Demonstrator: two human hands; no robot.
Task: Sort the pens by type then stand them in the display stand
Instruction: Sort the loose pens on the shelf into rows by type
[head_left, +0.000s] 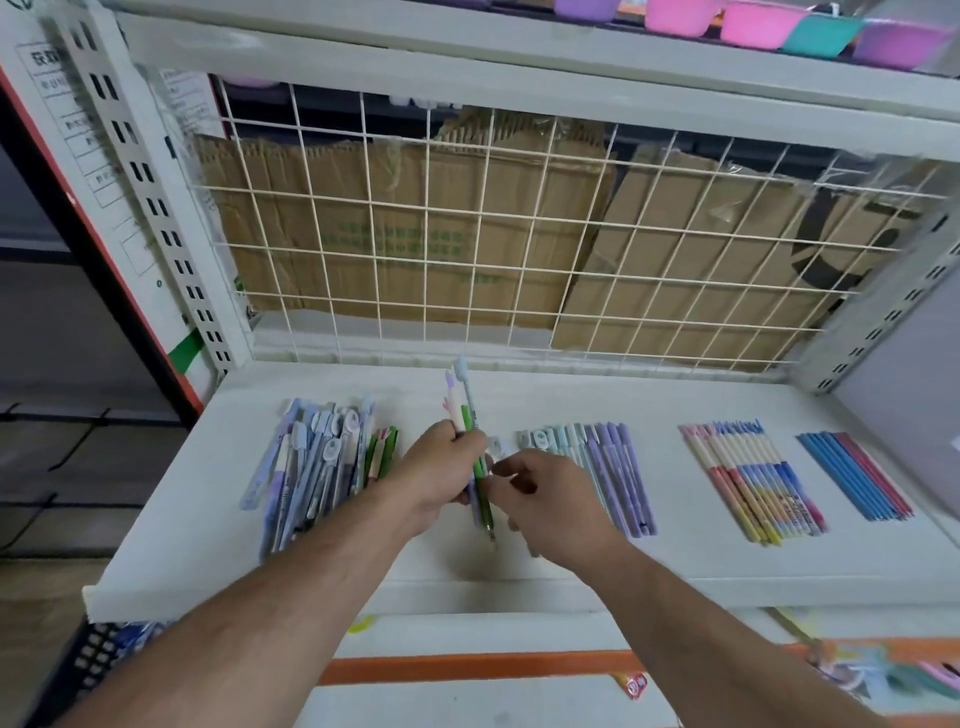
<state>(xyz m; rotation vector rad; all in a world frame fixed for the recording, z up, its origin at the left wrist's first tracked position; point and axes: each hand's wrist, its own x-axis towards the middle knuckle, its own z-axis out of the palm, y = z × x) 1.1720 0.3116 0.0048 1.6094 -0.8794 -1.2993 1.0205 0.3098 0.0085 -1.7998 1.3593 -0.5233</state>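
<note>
Left hand (441, 467) grips a small bunch of held pens (470, 415) above the middle of the shelf (571, 571): green, pale blue and white barrels, caps up and fanned apart, tips down. Right hand (550, 499) has its fingers curled in and pinches the lower part of the same bunch; can't tell which pen it has. The mixed pile (317, 462) lies at shelf left, loose and overlapping. The pastel row (602, 457) is just right of the hands, the patterned row (753, 478) further right, and the blue and red sticks (852, 475) far right. No display stand is in view, so standing has likely not yet started. Risks, as judgement: the bunch is loosely fanned, so pulling one pen out could drag a neighbour loose, and it could drop and roll off the shelf's open front edge. The right forearm passes close over the pastel row, so a sideways move could knock that row out of line or mix the types. The held pens differ in look, so laying them down together would put a pen in the wrong group. The mixed pile is stacked, so grabbing from it could send pens sliding toward the left edge.
</note>
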